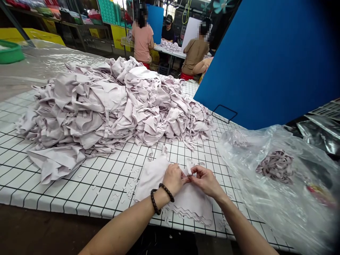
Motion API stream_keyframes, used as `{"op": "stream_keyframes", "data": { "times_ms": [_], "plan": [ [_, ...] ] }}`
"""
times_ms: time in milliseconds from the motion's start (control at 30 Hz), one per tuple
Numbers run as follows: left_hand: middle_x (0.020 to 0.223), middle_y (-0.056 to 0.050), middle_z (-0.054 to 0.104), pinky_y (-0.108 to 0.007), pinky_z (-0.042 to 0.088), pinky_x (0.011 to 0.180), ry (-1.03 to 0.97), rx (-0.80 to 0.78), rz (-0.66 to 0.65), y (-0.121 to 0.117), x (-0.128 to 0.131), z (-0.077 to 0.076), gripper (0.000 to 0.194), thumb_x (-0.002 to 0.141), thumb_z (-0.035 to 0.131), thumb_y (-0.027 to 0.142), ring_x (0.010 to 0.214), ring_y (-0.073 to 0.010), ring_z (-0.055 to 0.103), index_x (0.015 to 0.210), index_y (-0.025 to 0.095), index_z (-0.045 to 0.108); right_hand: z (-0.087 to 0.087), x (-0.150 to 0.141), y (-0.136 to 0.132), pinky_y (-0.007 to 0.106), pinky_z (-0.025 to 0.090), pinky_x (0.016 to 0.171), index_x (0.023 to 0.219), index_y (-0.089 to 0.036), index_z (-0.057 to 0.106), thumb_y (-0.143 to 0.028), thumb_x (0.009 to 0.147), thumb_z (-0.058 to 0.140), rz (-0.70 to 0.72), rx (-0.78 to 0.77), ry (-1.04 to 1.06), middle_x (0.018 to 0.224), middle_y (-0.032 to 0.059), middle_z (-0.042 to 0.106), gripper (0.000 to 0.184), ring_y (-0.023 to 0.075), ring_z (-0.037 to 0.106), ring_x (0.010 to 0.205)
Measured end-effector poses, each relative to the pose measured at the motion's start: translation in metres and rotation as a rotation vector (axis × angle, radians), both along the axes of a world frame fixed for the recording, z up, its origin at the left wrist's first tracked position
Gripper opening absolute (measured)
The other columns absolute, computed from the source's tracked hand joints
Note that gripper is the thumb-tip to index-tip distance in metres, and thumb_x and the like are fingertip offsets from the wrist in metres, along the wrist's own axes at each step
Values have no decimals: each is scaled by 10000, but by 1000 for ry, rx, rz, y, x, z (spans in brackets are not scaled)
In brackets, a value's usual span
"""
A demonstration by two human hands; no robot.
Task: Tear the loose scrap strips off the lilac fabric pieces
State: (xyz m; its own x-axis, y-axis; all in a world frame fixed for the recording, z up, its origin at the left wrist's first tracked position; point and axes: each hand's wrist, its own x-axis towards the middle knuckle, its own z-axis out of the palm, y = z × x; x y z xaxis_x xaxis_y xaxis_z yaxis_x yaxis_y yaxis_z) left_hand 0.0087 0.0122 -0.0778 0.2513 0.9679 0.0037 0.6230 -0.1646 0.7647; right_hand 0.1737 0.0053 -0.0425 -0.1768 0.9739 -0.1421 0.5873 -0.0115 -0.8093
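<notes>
A pale lilac garment [152, 177] with a wavy hem lies flat on the grid-patterned tabletop [106, 180] in front of me. My left hand [174, 179], with two dark bead bracelets at its wrist, pinches at the garment's upper edge. Close to its fingertips, my right hand [205, 180] has thumb and fingers closed on a short pale fabric strap [189, 166]. The fingers partly cover the spot where strap and garment meet. Whether a small tool is between the fingertips I cannot tell.
A large heap of lilac garments [106, 102] covers the table's far side. Small fabric scraps [130, 186] lie left of the garment. On the right are a clear plastic bag [247, 159] with strap bundles and a tall blue board [268, 63]. Several people sit at a table behind.
</notes>
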Motion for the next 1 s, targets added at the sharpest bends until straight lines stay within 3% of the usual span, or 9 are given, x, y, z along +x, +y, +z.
{"op": "stream_keyframes", "data": {
  "times_ms": [267,433,567,767,900,1000],
  "plan": [
    [790,-66,597,-310,408,722,2,5,4,0,1,0,250,662,769,385,837,-215,526,642,154,676,-27,7,0,250,404,586,767,-183,594,-329,679,726,-179,-85,327,744,1,581,216,127,516,639],
    [800,-60,594,-308,410,740,5,0,6,-1,1,2,234,655,780,353,848,-214,522,659,143,676,-27,7,-4,253,424,594,773,-179,575,-357,664,753,-218,-153,419,756,6,592,274,138,551,652],
    [801,-65,593,-315,406,747,7,0,-5,-2,0,3,230,668,769,356,858,-219,518,656,145,680,-22,5,-6,231,377,538,783,-188,562,-357,712,707,-180,-68,301,747,-6,571,233,110,485,591],
    [801,-68,587,-321,403,740,1,5,-17,0,0,-1,247,672,761,383,856,-226,518,666,148,686,0,3,-9,238,308,507,827,-204,565,-248,798,572,22,125,-135,565,-55,427,53,99,357,495],
    [805,-73,583,-326,403,742,-14,-8,-22,0,0,-1,267,689,742,406,861,-230,514,669,146,686,18,2,-4,246,330,557,795,-205,546,-183,795,518,172,174,-278,671,-28,538,36,101,411,544],
    [815,-75,581,-334,404,753,-21,-26,-23,-1,0,0,265,700,732,408,874,-234,510,675,149,680,20,5,6,243,338,559,797,-209,541,-189,771,534,213,83,-273,724,-23,581,33,107,452,577]
  ]
}}
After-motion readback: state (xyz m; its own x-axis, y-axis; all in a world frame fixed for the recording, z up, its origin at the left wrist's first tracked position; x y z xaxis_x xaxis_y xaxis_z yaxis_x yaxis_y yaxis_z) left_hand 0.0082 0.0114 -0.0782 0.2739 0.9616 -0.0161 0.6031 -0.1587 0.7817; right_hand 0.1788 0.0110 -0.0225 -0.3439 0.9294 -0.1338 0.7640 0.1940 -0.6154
